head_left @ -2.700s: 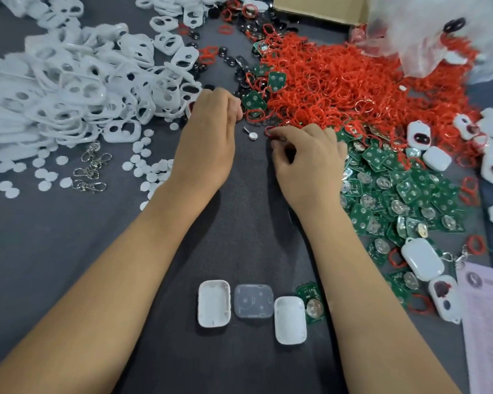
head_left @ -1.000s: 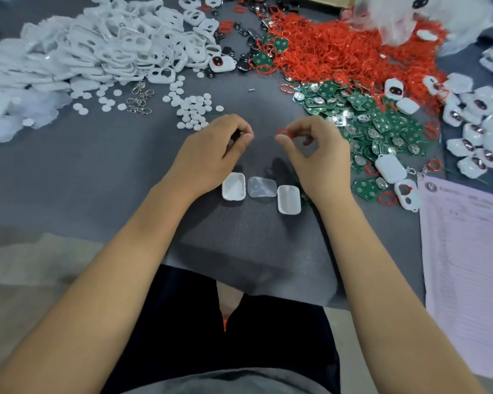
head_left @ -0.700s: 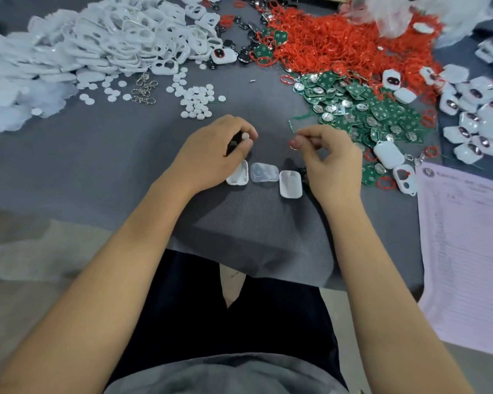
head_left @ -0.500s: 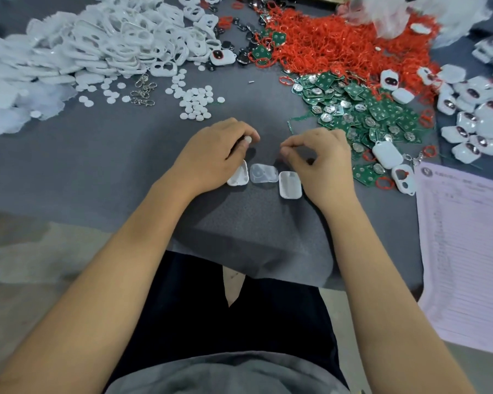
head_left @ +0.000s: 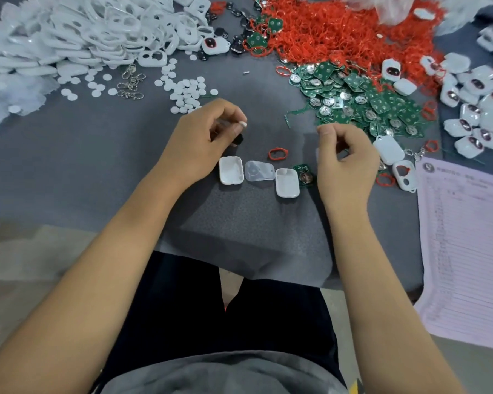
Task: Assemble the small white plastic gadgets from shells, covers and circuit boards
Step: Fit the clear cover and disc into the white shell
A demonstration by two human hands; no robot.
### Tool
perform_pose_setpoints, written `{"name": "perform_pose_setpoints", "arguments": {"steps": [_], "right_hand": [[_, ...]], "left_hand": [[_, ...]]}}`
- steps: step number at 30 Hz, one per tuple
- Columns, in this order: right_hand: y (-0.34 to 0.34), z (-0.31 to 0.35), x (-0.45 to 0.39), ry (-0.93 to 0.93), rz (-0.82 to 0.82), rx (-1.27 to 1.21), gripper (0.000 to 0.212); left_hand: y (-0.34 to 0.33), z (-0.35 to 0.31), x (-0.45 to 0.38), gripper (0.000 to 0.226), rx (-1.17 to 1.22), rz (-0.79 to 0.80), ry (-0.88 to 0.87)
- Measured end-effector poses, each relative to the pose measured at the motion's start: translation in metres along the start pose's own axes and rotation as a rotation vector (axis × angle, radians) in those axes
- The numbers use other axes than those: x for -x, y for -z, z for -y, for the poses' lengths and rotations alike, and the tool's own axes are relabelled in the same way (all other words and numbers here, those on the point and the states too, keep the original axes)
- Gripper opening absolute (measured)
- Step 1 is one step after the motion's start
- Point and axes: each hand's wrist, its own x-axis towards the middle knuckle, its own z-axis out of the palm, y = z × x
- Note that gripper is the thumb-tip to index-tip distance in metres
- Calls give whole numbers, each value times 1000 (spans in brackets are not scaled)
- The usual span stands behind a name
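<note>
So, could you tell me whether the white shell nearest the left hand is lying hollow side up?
Yes, the white shell lies hollow side up and empty: its raised rim and bare inside show.

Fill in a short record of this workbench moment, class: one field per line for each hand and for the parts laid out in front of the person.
left hand: pinches a small white part
right hand: fingers curled, nothing visibly held
front row: white shell, clear cover, second white shell, circuit board
red ring: loose on the mat, behind the row
</note>
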Motion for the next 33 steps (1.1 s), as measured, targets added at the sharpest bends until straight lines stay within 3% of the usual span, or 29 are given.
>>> {"name": "perform_pose_setpoints", "arguments": {"steps": [11, 16, 20, 22, 25, 28, 33], "right_hand": [[0, -1, -1, -33, 90, 16, 20], [0, -3, -2, -15, 88, 38, 16], [-1, -5, -2, -5, 104, 52, 14], [-2, -5, -2, 9, 117, 62, 14], [-3, -6, -2, 36, 127, 81, 14], [-5, -6, -2, 58, 129, 99, 14], [-6, -7, -2, 78, 127, 103, 14]], "left_hand": [[-8, -24, -24, 5, -178, 179, -9], [-9, -24, -27, 9, -333, 77, 55], [-1, -17, -28, 18, -411, 101, 173], [4, -23, -21, 25, -435, 115, 61], [6, -42, -2, 32, -460, 278, -106], [2, -48, 10, 36, -595, 353, -128], [0, -47, 10, 25, -619, 356, -162]]}}
